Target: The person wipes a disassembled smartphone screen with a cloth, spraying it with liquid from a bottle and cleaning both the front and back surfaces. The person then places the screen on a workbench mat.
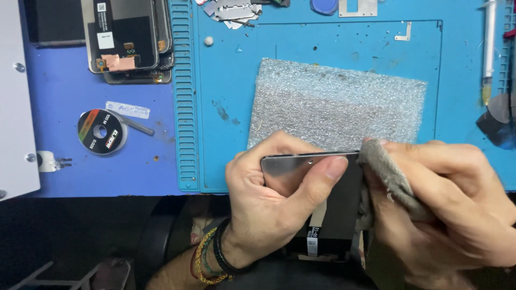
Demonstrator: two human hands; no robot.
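The phone screen (317, 182) sits in the left hand (269, 207), tipped up on its edge just over the near side of the blue mat (322, 43). The fingers are closed around its left end, and the thumb (322, 174) lies flat across its dark face. The right hand (451, 209) is squeezed shut on a grey cloth (389, 177), which is pressed against the screen's right edge. Behind the screen lies a sheet of bubble wrap (338, 104). Far to the left are a black spool (101, 131) and a pile of other screens (129, 40).
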